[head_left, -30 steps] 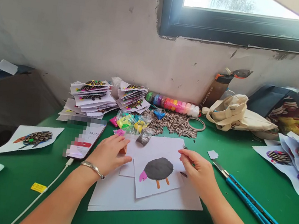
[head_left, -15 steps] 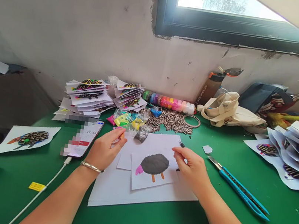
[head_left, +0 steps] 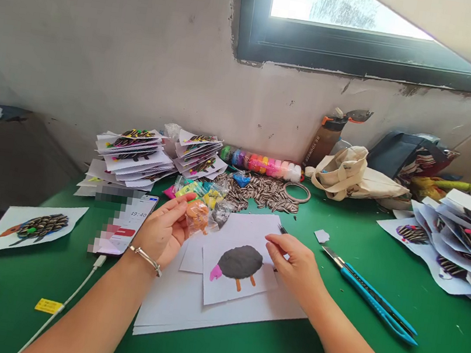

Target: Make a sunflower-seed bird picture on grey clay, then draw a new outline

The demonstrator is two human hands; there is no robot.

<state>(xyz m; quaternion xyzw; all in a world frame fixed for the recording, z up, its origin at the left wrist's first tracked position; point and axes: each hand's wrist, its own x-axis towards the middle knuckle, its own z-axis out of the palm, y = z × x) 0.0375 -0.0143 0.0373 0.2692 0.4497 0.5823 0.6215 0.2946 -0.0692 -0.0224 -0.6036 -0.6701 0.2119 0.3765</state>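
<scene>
My left hand point(head_left: 165, 231), a bracelet at its wrist, grips a small clear plastic bag of orange modelling clay point(head_left: 198, 215) above the paper. Over the right edge of the white sheets, my right hand point(head_left: 289, 258) has thumb and forefinger pinched together; what lies between them is too small to make out. Between the hands lies a paper picture point(head_left: 240, 263) of an animal, with a black clay body, pink head and two orange legs. It rests on larger white sheets point(head_left: 170, 314). A thin dark tool point(head_left: 283, 229) shows partly behind my right hand.
A blue utility knife point(head_left: 371, 294) and paper scrap point(head_left: 321, 236) lie right. Behind are sunflower seeds point(head_left: 263, 195), bagged clay point(head_left: 214, 197), a tape ring point(head_left: 297, 193) and clay tubs point(head_left: 264, 164). Picture stacks point(head_left: 135, 155) and a phone point(head_left: 134, 220) stand left, more pictures point(head_left: 464, 246) right.
My left hand has turned palm up and brought the bag of orange clay into plain view. My right hand keeps its pinch beside the picture. The whole view has shifted slightly.
</scene>
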